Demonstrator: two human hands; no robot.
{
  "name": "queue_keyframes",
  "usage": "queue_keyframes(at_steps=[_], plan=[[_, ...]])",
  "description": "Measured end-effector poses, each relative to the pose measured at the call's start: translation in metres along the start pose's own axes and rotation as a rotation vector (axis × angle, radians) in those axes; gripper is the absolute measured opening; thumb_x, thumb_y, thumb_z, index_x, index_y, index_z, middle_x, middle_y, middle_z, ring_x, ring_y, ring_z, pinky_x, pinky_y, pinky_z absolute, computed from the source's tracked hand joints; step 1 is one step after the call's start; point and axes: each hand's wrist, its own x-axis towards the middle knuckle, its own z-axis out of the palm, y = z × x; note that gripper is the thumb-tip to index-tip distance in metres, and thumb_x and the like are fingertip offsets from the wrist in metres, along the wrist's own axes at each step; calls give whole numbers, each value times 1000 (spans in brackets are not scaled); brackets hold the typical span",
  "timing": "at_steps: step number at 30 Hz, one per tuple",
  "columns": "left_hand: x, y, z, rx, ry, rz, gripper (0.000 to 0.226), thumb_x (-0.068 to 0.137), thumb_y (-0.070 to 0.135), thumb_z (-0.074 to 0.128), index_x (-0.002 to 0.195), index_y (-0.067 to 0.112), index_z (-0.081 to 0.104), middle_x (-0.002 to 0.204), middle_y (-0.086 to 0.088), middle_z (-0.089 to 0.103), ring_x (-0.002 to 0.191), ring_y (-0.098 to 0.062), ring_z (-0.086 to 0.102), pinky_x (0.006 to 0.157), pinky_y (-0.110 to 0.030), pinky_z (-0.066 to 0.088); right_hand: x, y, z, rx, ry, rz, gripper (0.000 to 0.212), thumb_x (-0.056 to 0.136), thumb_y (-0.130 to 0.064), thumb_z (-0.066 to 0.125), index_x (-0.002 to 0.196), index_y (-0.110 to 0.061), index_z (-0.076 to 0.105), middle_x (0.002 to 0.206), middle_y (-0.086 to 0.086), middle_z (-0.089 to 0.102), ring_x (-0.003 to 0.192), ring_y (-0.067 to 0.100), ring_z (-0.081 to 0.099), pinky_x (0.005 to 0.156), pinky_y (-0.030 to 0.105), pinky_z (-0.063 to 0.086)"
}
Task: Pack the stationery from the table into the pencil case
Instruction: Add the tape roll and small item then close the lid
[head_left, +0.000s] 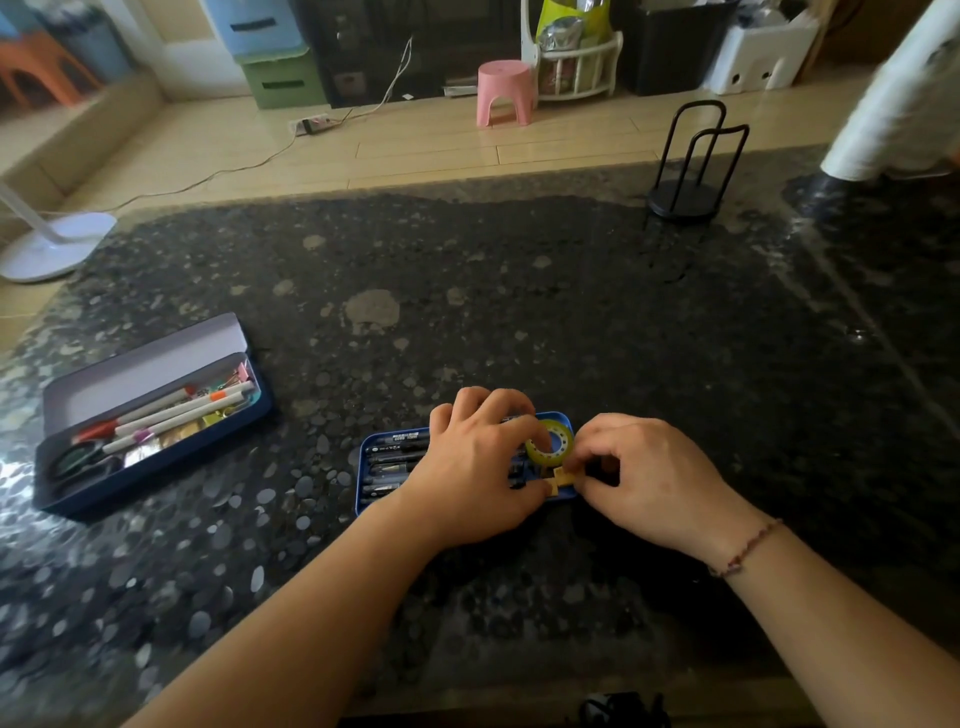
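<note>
Both hands over small blue tin (370, 470) near centre of bench (519, 322). Left hand (475, 475) grip curled over dark pens (395, 457) inside, thumb by tape roll (550, 444); can't tell if it's holding anything. Right hand (644, 478) grip pinched narrow on small tan piece (563, 477) at tin's right end. Step: fitting last bits in, prob. Next: seat tape + piece flat, clear of rim. Far left: open pencil case (150, 415), pens/scissors in it already. Far right: black wire stand (691, 166).

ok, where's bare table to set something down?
Free: the wide table stretch between the open case, the black stand and the hands; also the near edge between the forearms. Crowded: the blue tin, under the left hand and right hand.
</note>
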Motion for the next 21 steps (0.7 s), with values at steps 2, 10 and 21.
queue_keyframes(at_steps=[2,10,21], plan=[[-1,-2,-2,12,-19,27,43,74,60,63,110,40,53,135,16,36,128,-14,24,103,-38,20,0,0,1,7,21,10,10,79,-29,71,89,-33,72,94,-21,58,82,-3,56,66,18,50],[-3,-2,7,60,0,89,32,69,62,65,92,39,62,130,17,41,125,-14,25,100,-40,21,1,3,-5,-1,20,-35,16,79,-23,74,93,-32,73,91,-19,61,83,-3,58,72,19,52],[-3,-8,7,-10,73,28,18,82,50,61,94,40,68,119,20,46,120,-13,28,97,-38,23,4,9,-6,43,13,-34,18,77,-23,77,92,-32,73,87,-21,61,80,-6,58,68,11,47]])
